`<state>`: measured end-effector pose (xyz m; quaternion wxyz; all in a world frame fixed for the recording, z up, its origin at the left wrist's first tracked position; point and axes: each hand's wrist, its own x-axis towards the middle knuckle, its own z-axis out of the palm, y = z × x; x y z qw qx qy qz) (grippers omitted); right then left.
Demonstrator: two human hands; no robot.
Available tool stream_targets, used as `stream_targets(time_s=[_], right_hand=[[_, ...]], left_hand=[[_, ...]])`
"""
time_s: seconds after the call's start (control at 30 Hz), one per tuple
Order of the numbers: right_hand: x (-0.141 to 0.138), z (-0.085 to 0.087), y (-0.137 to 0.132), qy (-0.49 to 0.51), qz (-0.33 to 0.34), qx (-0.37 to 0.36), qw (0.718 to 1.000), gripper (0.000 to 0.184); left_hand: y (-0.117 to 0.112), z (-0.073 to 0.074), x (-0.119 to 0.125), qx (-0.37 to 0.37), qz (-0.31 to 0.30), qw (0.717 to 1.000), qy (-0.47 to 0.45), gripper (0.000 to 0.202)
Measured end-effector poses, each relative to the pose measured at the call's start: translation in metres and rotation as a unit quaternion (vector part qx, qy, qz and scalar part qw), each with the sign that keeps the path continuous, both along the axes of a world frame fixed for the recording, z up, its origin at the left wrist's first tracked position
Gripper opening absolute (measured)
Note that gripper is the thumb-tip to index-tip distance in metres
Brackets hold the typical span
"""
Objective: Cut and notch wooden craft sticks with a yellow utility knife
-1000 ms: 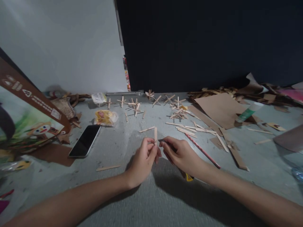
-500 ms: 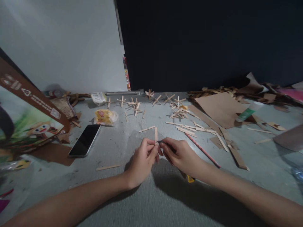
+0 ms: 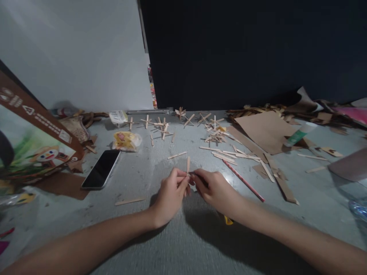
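My left hand [image 3: 171,194] pinches a small wooden craft stick [image 3: 188,165] that stands upright between its fingertips. My right hand [image 3: 216,189] is closed round a knife whose dark blade [image 3: 195,174] touches the stick's lower end; a yellow bit of its handle [image 3: 228,220] shows under the wrist. Both hands rest low over the grey floor [image 3: 183,236], fingertips touching each other.
A black phone [image 3: 101,173] lies to the left, a red pencil [image 3: 243,180] to the right. Loose sticks and glued stick crosses [image 3: 160,126] are scattered ahead, with brown cardboard sheets [image 3: 265,130], a green glue tube [image 3: 299,135], and a printed carton [image 3: 34,141] at far left.
The view shifted slightly; the hands stay together on the stick, which sits a touch lower in the fingers. Nothing else moved.
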<state>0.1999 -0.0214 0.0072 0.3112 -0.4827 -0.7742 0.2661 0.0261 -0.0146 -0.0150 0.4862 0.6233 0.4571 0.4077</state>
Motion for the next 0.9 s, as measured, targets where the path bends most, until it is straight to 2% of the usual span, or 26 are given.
stream_targets(time_s=[0.17,0.57,0.7,0.9], right_hand=[[-0.002,0.0,0.0,0.003,-0.002,-0.011,1.0,0.028],[0.0,0.013,0.005,0.015,0.028,-0.061,0.998,0.03],[0.0,0.013,0.005,0.068,0.034,-0.138,0.988,0.033],[-0.001,0.015,0.004,0.171,0.028,-0.276,0.945,0.034]], left_hand=[[0.0,0.001,0.0,0.011,-0.005,1.0,0.011,0.024],[-0.001,0.001,-0.002,0.033,-0.017,0.999,0.033,0.025],[-0.001,0.001,-0.001,0.041,-0.014,0.998,0.037,0.024],[-0.001,0.001,-0.001,0.044,-0.011,0.998,0.031,0.023]])
